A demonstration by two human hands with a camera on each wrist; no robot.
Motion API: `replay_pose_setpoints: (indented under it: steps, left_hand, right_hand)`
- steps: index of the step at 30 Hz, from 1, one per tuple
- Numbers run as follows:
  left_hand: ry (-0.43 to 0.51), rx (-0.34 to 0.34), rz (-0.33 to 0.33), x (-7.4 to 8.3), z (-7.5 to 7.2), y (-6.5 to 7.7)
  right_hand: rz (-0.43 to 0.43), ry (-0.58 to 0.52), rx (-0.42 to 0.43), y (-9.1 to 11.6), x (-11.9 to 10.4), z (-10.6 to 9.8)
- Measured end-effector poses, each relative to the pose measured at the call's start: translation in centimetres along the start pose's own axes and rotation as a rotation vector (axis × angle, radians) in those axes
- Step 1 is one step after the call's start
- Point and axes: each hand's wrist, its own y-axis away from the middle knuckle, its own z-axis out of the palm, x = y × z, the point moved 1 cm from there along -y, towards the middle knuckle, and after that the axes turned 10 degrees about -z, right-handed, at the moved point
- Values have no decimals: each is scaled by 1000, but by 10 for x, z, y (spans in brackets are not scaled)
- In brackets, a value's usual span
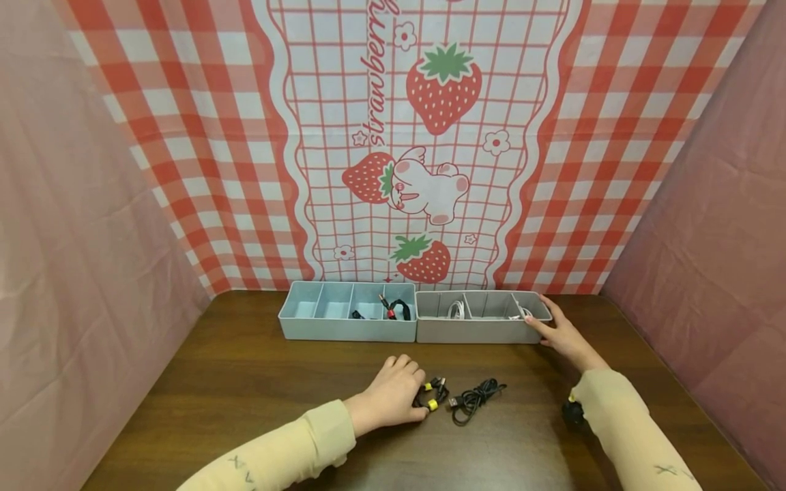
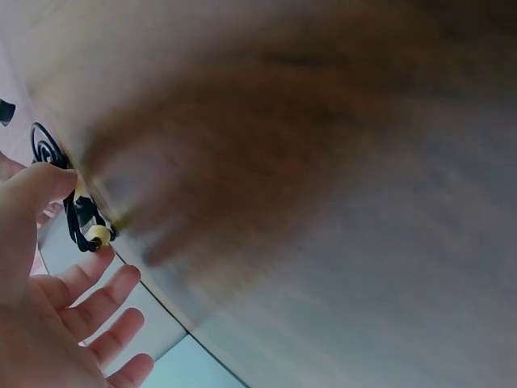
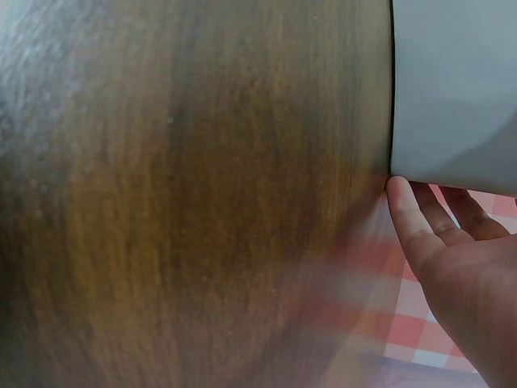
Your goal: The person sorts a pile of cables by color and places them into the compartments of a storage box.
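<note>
My left hand (image 1: 393, 392) is low over the table, thumb and index finger at either side of a short coiled black cable (image 2: 78, 214) with yellow parts, pinching it; the other fingers are spread. Just right of it on the table lies a bundled black USB cable (image 1: 475, 401). My right hand (image 1: 561, 334) holds the right end of a grey divided box (image 1: 473, 332), thumb over the front rim. In the right wrist view, its fingertips (image 3: 397, 190) touch the box's end wall. White cables (image 1: 456, 310) sit in two of the grey box's compartments.
A light blue divided box (image 1: 346, 330) stands against the grey one's left end. Black cables (image 1: 402, 310), one with a red part, lie in its right-hand compartments. Behind both boxes hangs a checked strawberry cloth (image 1: 233, 170); pink cloths flank the brown wooden table (image 1: 245, 382).
</note>
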Motion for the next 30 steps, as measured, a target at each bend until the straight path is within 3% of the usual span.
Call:
replay_pose_setpoints:
  steps: [17,30]
  left_hand:
    - [30,-11,-19,-12,-10,7]
    - [27,18,-17,-20,-20,12]
  right_hand:
    - [-1,-35,-2,1,1,-1]
    - [29,-26,1,0,2,0]
